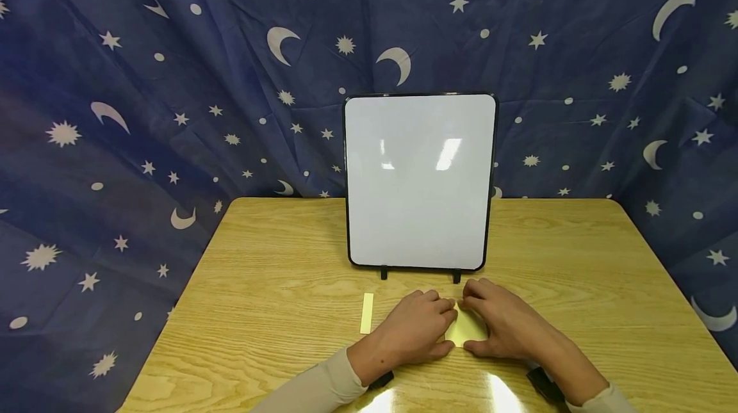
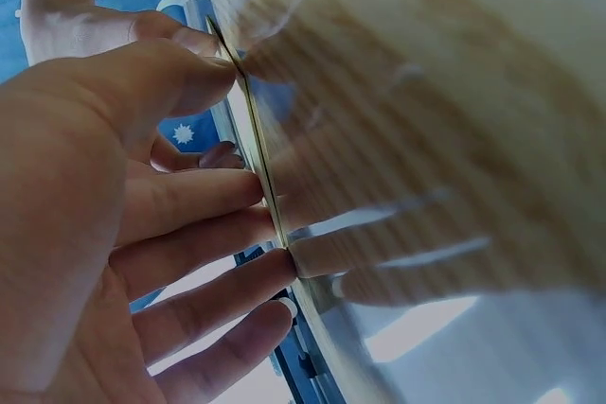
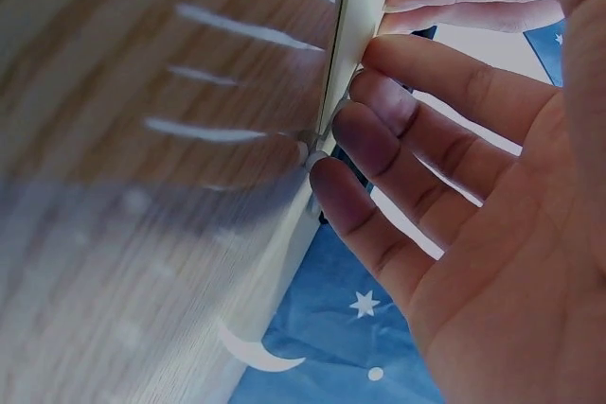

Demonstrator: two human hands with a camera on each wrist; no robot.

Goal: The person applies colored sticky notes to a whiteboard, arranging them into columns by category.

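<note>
A yellow square of paper [image 1: 468, 326] lies on the wooden table between my two hands. From its left side, my left hand [image 1: 414, 328] touches it, thumb near the front edge and fingertips toward the back. My right hand [image 1: 510, 323] mirrors this on the right side, partly covering the paper. Seen almost edge-on in the left wrist view, the paper [image 2: 254, 111] is a thin line under the thumb and fingertips. In the right wrist view, extended fingers [image 3: 417, 130] rest beside the paper [image 3: 355, 30], close over the glossy tabletop.
A narrow yellow strip [image 1: 366, 314] lies left of my left hand. Behind the hands stands a black-framed whiteboard [image 1: 418, 189] on small dark feet [image 1: 457, 276]. Beyond the table [image 1: 277, 272] hangs a blue curtain [image 1: 173, 80] with stars and moons.
</note>
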